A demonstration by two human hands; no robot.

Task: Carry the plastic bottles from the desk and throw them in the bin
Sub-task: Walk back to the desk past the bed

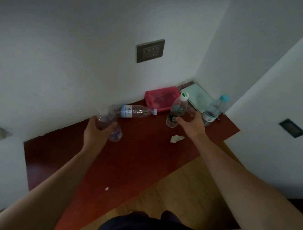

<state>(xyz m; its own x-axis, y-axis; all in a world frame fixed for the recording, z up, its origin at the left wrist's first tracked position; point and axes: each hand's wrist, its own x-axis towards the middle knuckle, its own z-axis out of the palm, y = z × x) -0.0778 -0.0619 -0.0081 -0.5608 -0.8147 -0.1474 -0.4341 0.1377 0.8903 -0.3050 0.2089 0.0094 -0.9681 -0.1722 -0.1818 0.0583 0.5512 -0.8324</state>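
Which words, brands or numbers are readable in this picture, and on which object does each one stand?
No text here can be read for certain.
Lying bottle, blue-and-white label: dark script, too blurred.
Green-labelled bottle, gripped by the right hand: print too small.
Clear bottle, held by the left hand: bluish print, blurred.

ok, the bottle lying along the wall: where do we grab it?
Mid-body, beside the blue label, from above and the front. The bottle lies on its side, cap to the right, close to the wall, so wrap across its width from the open side.
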